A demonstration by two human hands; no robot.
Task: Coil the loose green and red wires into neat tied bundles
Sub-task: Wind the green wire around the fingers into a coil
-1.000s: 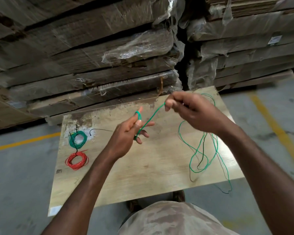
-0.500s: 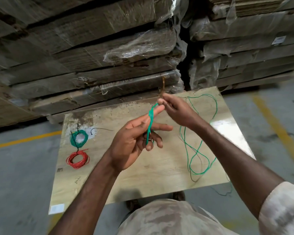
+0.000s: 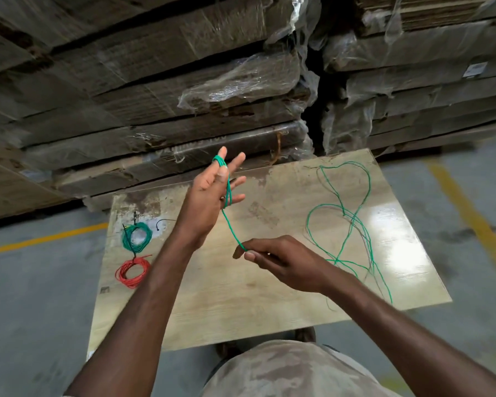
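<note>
My left hand point(image 3: 209, 193) is raised over the wooden board point(image 3: 241, 296), fingers spread, with a green wire point(image 3: 231, 227) looped a few turns from the forefinger tip down to the lower fingers. The wire runs taut down to my right hand point(image 3: 281, 260), which pinches it between thumb and forefinger. The rest of this wire lies in loose loops point(image 3: 352, 222) on the board's right side. A tied green coil point(image 3: 136, 236) and a tied red coil point(image 3: 133, 271) lie at the board's left.
Stacks of plastic-wrapped flat cardboard point(image 3: 184, 90) rise just behind the board. A short black tie point(image 3: 163, 223) lies beside the green coil. Grey concrete floor with yellow lines point(image 3: 470, 213) surrounds the board. My foot point(image 3: 305, 335) shows under the near edge.
My right hand has come down from the left hand's fingertips to below it, drawing the wire taut. My left hand rose and spread its fingers, with the loops on them.
</note>
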